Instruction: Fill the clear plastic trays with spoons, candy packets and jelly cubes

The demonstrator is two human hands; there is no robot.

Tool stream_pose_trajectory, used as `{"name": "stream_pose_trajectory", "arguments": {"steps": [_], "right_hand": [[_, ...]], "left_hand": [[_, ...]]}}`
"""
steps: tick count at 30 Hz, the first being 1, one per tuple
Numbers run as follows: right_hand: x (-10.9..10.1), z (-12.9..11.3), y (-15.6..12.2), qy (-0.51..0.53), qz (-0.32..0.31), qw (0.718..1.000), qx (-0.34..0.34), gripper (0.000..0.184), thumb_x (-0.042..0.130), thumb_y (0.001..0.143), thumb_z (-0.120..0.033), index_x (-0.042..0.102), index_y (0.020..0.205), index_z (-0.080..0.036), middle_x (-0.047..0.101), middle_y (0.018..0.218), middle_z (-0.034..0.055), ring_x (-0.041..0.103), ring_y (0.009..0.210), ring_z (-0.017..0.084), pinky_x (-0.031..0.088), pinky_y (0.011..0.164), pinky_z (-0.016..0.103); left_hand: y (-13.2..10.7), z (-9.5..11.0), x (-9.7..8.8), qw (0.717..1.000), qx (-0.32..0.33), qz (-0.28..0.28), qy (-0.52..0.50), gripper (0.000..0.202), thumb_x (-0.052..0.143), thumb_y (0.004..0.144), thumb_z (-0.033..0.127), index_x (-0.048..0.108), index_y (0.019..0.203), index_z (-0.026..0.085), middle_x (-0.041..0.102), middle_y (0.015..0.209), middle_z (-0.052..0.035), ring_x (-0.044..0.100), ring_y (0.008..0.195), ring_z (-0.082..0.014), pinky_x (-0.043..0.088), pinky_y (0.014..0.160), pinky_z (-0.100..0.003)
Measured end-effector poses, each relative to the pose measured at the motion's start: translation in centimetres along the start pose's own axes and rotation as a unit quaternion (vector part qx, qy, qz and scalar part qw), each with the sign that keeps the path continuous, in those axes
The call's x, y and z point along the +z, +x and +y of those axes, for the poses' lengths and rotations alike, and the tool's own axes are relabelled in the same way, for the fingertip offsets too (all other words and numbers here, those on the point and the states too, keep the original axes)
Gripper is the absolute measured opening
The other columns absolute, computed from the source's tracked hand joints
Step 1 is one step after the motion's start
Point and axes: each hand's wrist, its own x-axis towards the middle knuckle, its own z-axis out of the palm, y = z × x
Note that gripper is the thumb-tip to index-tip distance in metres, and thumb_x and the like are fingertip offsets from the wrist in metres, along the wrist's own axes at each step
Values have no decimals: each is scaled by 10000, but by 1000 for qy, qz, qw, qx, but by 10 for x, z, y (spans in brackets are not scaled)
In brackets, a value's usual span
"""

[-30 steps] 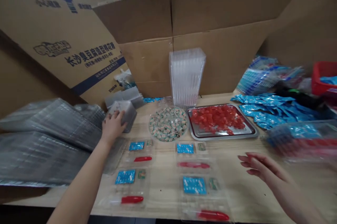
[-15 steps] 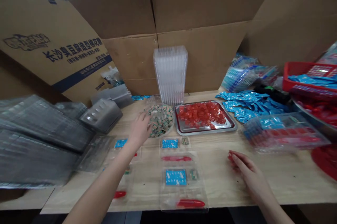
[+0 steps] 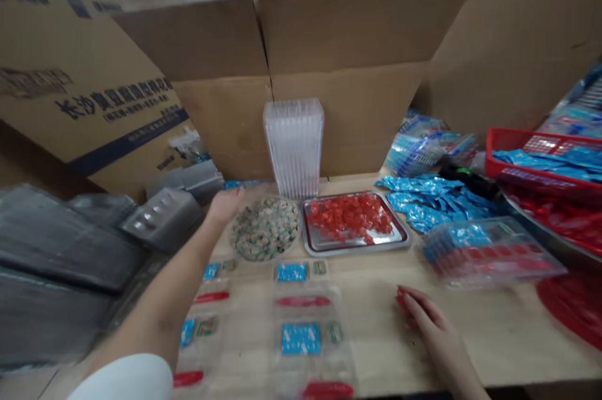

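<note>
My left hand (image 3: 226, 204) is stretched out to the far left rim of a round clear dish (image 3: 266, 229) full of small green-and-beige packets. Motion blur hides its fingers, so whether it grips anything is unclear. My right hand (image 3: 426, 318) is closed at the right, just above the table, with a small red piece (image 3: 402, 296) pinched at the fingertips. Between the hands lie several clear plastic trays (image 3: 313, 368), each with a blue printed packet (image 3: 301, 338), a small green packet (image 3: 334, 332) and a long red item (image 3: 303, 301).
A metal tray (image 3: 357, 248) of red pieces touches the dish's right side. Behind stands a stack of clear trays (image 3: 295, 149) against cardboard (image 3: 348, 111). Blue packets (image 3: 427, 199), filled trays (image 3: 493, 252) and a red basket (image 3: 540, 136) are right; grey-looking tray stacks (image 3: 56, 243) are left.
My left hand has left the packets in the dish and moved left and away, to the dish's far rim. My right hand stays closed in about the same place. The view has tilted up slightly.
</note>
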Motion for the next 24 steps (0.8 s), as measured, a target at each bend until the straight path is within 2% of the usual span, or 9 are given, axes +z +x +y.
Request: {"name": "stream_pose_trajectory", "arguments": {"steps": [3,5,9,11,13,15,17,20,24], "right_hand": [[5,-4,-2,-25,-17,1000,3,416,606,732,-502,637,1020,-203,675,1012,85,628,922,242,524,591,272],[6,-6,-4,-37,-31,999,3,422,601,742,-497,627,1038,-198,672,999,86,624,904,232,514,589,276],[13,-13,-6,-46,-48,997,-39,401,636,729,-474,637,1007,-185,670,917,74,611,811,197,503,617,285],[23,-20,-5,-42,-76,994,-70,378,646,729,-465,649,970,-175,662,843,61,589,735,168,493,625,283],[35,-26,-5,-38,-112,989,-94,372,641,734,-466,651,959,-170,650,806,52,563,687,147,478,606,274],[47,-30,-6,-30,-143,984,-103,370,628,742,-468,649,958,-168,645,810,51,556,686,142,468,597,268],[55,-29,-9,-20,-160,982,-97,355,615,752,-462,647,945,-166,649,827,54,569,716,145,469,610,266],[59,-22,-18,-32,-175,981,-73,335,612,755,-444,646,941,-167,659,830,53,591,744,152,475,609,262],[58,-15,-33,-71,-181,977,-89,310,631,742,-401,646,956,-177,683,885,61,621,796,169,505,681,292]], "left_hand": [[-30,-17,-3,1000,-28,3,-13,278,470,831,175,584,1078,115,614,1049,-165,549,1078,-306,426,904,-447],[-66,-7,-6,998,-47,27,-34,388,459,835,230,499,1201,110,554,1193,-177,483,1167,-319,395,949,-460],[-182,72,-19,969,-7,90,-232,348,439,868,353,501,1187,227,619,1140,-68,570,1077,-228,465,914,-367],[-241,123,-23,953,82,55,-285,361,471,864,355,495,1216,279,590,1224,-54,541,1142,-218,475,920,-359],[-282,165,-22,955,121,21,-269,503,557,805,427,466,1276,276,538,1303,-75,488,1206,-268,451,958,-441],[-303,190,-15,960,127,21,-249,548,584,784,422,460,1292,257,502,1343,-97,442,1245,-312,406,981,-532],[-309,198,-5,963,127,37,-233,474,565,808,333,486,1269,253,499,1347,-99,424,1261,-318,387,982,-559],[-310,191,9,961,121,64,-238,382,520,834,219,531,1215,250,541,1302,-96,448,1245,-280,397,989,-503],[-314,180,14,955,88,102,-263,408,562,819,264,522,1225,240,620,1154,-107,534,1143,-260,328,1044,-495]]}}
